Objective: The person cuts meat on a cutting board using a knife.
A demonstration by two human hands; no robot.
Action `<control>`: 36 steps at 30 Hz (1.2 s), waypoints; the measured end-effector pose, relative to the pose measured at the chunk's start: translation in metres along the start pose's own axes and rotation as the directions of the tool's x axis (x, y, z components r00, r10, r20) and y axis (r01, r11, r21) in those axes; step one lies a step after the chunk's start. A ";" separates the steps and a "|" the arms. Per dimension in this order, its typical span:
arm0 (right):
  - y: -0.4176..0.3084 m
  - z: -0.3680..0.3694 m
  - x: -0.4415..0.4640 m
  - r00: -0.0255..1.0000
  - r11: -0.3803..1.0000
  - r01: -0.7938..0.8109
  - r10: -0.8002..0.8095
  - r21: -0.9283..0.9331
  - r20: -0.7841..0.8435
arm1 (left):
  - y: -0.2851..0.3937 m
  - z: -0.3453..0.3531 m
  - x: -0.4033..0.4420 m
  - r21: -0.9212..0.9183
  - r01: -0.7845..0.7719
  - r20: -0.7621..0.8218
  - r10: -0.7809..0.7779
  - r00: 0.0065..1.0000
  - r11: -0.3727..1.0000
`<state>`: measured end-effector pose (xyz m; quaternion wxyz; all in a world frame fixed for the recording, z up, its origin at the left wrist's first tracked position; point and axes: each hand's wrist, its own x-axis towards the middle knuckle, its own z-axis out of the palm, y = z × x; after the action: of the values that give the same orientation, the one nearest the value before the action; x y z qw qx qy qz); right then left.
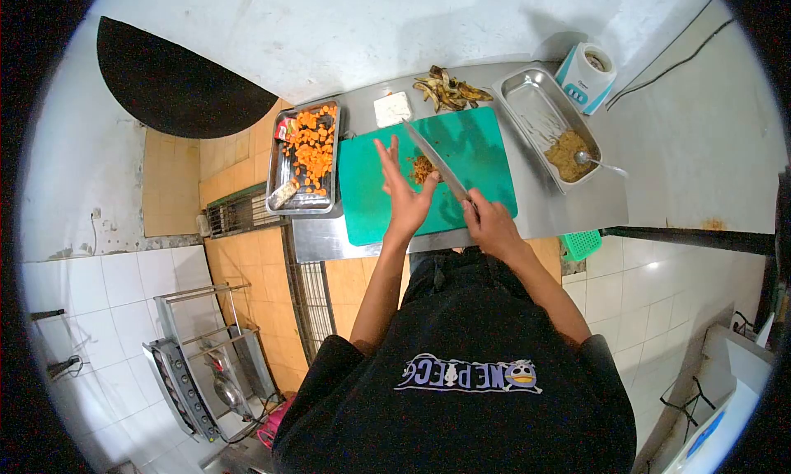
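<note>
A green cutting board [371, 206] lies on the steel table in front of me. My right hand [493, 225] is wrapped round the handle of a kitchen knife [438, 162], whose blade slants up and left over the board. Next to the blade sits a small heap of chopped brown food [423, 170]; its kind I cannot tell. My left hand [406, 195] is left of the heap with its fingers stretched out and apart, the thumb close to the heap and blade. Whether the thumb touches the blade is unclear.
Left of the board stands a metal tray [334, 165] of orange carrot pieces [311, 152]. Behind it lie a white block [393, 110] and dark peels [449, 91]. A steel pan [527, 111] with brown mash [568, 154] and a spoon [587, 157], plus a white-blue appliance [587, 78], are at right.
</note>
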<state>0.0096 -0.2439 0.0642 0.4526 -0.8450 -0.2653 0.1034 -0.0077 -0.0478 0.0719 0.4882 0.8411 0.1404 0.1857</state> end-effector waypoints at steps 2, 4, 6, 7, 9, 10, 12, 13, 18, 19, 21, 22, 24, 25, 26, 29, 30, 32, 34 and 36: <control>0.005 0.002 0.001 1.000 1.000 -0.002 0.001 -0.024 -0.025 | -0.001 0.000 -0.001 -0.019 -0.017 -0.001 0.017 1.000 1.000; 0.001 0.001 0.000 0.999 0.999 0.011 -0.013 -0.042 -0.049 | -0.001 -0.002 -0.002 -0.008 0.011 0.011 -0.011 1.000 1.000; 0.000 0.000 -0.001 0.997 0.998 0.020 -0.024 -0.062 -0.071 | -0.002 -0.001 -0.002 -0.012 0.010 0.006 -0.010 1.000 1.000; 0.001 0.001 -0.001 0.998 0.998 0.033 -0.036 -0.062 -0.058 | -0.003 0.000 -0.002 -0.016 0.007 0.001 -0.007 1.000 1.000; 0.000 0.000 -0.001 0.998 0.997 0.045 -0.048 -0.061 -0.046 | -0.002 0.000 -0.003 -0.004 0.020 0.002 -0.020 1.000 1.000; -0.002 -0.001 -0.001 0.998 0.995 0.047 -0.051 -0.088 -0.039 | -0.001 0.001 -0.003 0.009 0.033 0.001 -0.033 0.999 0.999; -0.002 0.000 -0.002 0.998 0.992 0.049 -0.053 -0.116 -0.032 | 0.002 0.001 -0.003 0.010 0.027 0.005 -0.027 1.000 1.000; 0.001 0.002 -0.002 0.998 0.992 0.042 -0.047 -0.120 -0.038 | 0.003 0.001 -0.003 0.011 0.022 0.007 -0.022 1.000 1.000; 0.006 0.003 -0.001 0.996 0.997 0.042 -0.047 -0.062 -0.079 | 0.002 0.000 -0.001 -0.030 -0.002 0.022 0.003 1.000 1.000; 0.007 0.002 0.000 0.999 0.996 0.007 -0.004 0.087 -0.039 | -0.001 0.000 0.000 -0.063 -0.034 0.023 0.035 0.999 0.997; 0.009 0.000 -0.001 0.999 0.972 -0.033 0.032 0.232 0.007 | -0.004 -0.002 0.000 -0.072 -0.050 0.035 0.053 0.998 0.996; 0.010 -0.001 -0.002 0.972 0.840 -0.221 0.146 0.496 0.185 | -0.005 -0.003 0.001 -0.080 -0.066 0.049 0.070 0.996 0.995; 0.010 -0.005 -0.003 0.903 0.609 -0.418 0.195 0.674 0.383 | -0.011 -0.005 0.004 -0.113 -0.090 0.052 0.096 0.994 0.990; 0.007 -0.011 -0.004 0.879 0.519 -0.459 0.145 0.721 0.455 | -0.014 -0.006 0.005 -0.147 -0.113 0.054 0.122 0.991 0.983; 0.006 -0.014 -0.005 0.851 0.424 -0.502 0.087 0.754 0.517 | -0.017 -0.006 0.005 -0.146 -0.112 0.055 0.121 0.991 0.983; 0.011 -0.018 -0.007 0.815 0.359 -0.551 0.035 0.754 0.579 | -0.018 -0.009 0.009 -0.159 -0.108 0.058 0.119 0.991 0.981; 0.011 -0.019 -0.007 0.815 0.358 -0.551 0.035 0.754 0.579 | -0.019 -0.010 0.010 -0.164 -0.129 0.065 0.141 0.988 0.978; 0.009 -0.022 -0.008 0.792 0.269 -0.590 0.012 0.761 0.610 | -0.020 -0.012 0.011 -0.169 -0.149 0.071 0.163 0.984 0.974; 0.009 -0.023 -0.008 0.793 0.262 -0.591 0.013 0.763 0.609 | -0.018 -0.012 0.012 -0.143 -0.129 0.076 0.141 0.987 0.981; 0.008 -0.025 -0.008 0.794 0.254 -0.591 0.014 0.766 0.608 | -0.017 -0.011 0.013 -0.116 -0.130 0.085 0.140 0.987 0.985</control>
<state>0.0162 -0.2691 0.0714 0.7402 -0.4013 -0.0826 0.5332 -0.0019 -0.0252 0.0647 0.5261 0.8283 0.0498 0.1864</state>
